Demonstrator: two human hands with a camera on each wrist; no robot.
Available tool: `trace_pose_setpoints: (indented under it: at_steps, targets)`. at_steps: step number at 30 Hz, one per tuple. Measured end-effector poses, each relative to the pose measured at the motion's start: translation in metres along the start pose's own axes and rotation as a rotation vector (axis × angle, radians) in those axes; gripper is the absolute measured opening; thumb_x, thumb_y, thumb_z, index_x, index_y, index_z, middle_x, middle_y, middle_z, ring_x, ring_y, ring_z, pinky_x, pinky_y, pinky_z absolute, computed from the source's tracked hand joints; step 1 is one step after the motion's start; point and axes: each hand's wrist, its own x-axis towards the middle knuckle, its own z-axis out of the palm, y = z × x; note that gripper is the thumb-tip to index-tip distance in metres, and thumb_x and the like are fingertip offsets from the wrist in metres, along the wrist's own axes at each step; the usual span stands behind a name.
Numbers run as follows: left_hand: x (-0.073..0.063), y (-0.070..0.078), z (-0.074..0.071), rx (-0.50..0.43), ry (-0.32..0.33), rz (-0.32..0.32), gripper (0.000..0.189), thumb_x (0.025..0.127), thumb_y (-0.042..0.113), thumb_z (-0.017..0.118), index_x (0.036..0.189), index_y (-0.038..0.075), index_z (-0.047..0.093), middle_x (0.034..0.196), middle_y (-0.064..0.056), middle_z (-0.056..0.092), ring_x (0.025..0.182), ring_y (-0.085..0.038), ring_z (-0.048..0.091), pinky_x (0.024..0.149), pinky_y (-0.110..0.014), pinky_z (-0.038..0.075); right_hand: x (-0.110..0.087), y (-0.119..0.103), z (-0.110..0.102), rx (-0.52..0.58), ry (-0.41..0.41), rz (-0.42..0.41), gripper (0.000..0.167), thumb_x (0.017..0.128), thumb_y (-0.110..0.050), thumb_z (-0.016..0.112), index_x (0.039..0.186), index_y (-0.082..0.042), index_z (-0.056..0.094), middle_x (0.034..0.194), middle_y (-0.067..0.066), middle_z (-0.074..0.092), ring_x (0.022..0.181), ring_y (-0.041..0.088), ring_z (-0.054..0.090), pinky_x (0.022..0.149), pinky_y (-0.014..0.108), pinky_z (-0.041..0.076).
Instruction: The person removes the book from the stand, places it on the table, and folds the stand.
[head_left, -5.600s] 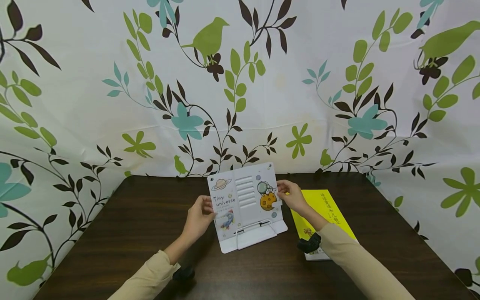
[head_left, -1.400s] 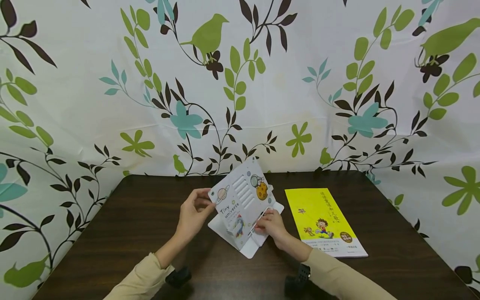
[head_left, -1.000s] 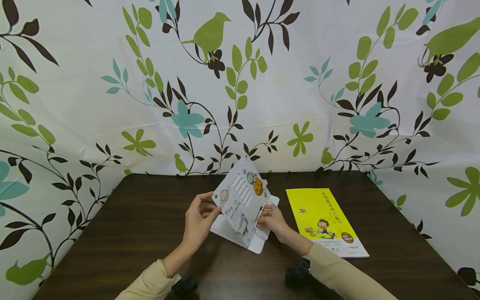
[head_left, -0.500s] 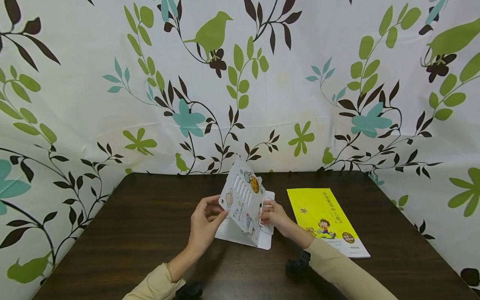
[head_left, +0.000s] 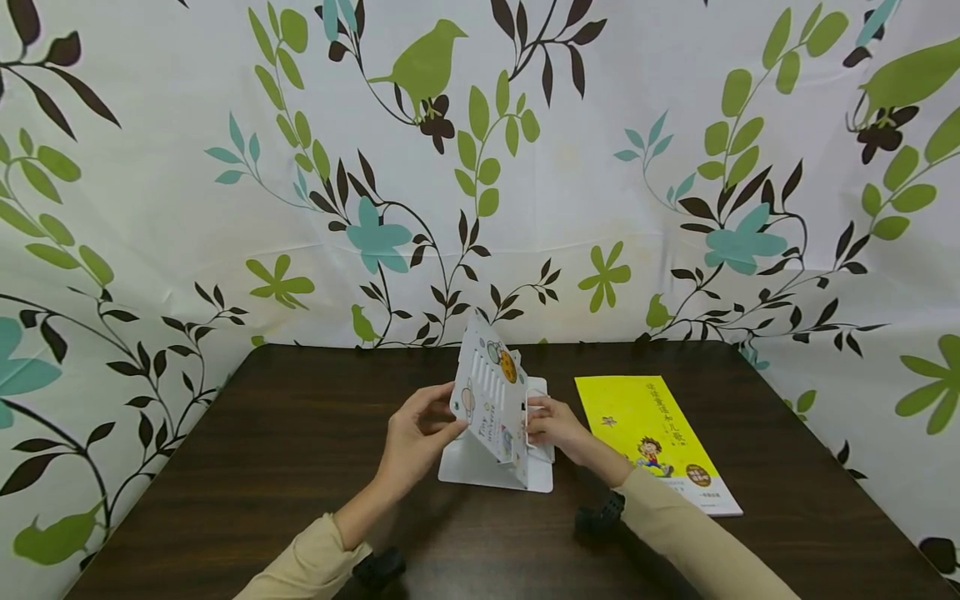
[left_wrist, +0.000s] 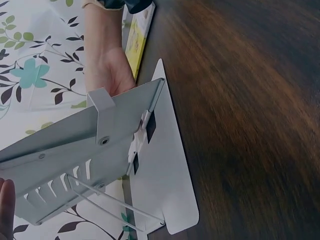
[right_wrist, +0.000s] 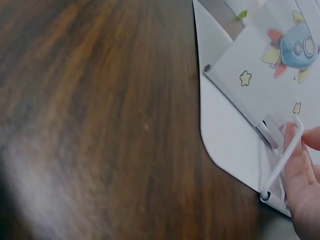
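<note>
A white metal book stand [head_left: 480, 375], printed with a planet, a rocket and an astronaut, stands in the middle of the table with its panel tilted up and turned toward the right. Its flat base [head_left: 476, 468] lies on the table. My left hand [head_left: 416, 433] pinches the panel's left edge between thumb and fingers. At the lower front, my right hand [head_left: 558, 427] holds the white wire page holder [right_wrist: 284, 157], its fingers curled by the wire. Behind the panel, a wire prop [left_wrist: 117, 202] runs down to the base in the left wrist view.
A yellow book [head_left: 630, 408] with a cartoon child on its cover lies to the right of the stand, partly under my right forearm. The dark wooden table [head_left: 285, 467] ends at a patterned cloth [head_left: 540, 167] behind.
The stand has turned from facing me toward the right, its base turning with it. My right hand has come from the panel's right edge down to the wire holder; my left keeps the left edge.
</note>
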Motion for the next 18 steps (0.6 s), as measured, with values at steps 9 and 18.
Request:
trace_pose_setpoints:
  at_steps: [9,18]
  targets:
    - [-0.004,0.004,0.010,-0.015,0.023,-0.024,0.046,0.067,-0.015,0.070,0.111,-0.013,0.056,0.103,-0.023,0.057,0.087,-0.027,0.058,0.066,-0.033,0.054,0.002,0.000,-0.008,-0.023,-0.027,0.012,0.050,0.083,0.005,0.054,0.130,0.006,0.039,0.092,0.014,0.058,0.067,0.017,0.056,0.064,0.027,0.053]
    - [-0.006,0.006,0.014,0.004,0.041,-0.004,0.045,0.066,-0.015,0.071,0.109,-0.013,0.057,0.102,-0.022,0.058,0.086,-0.032,0.058,0.065,-0.033,0.054,0.000,-0.002,-0.010,-0.041,-0.061,0.010,0.052,0.084,0.003,0.055,0.132,0.006,0.037,0.092,0.013,0.059,0.067,0.016,0.056,0.066,0.027,0.053]
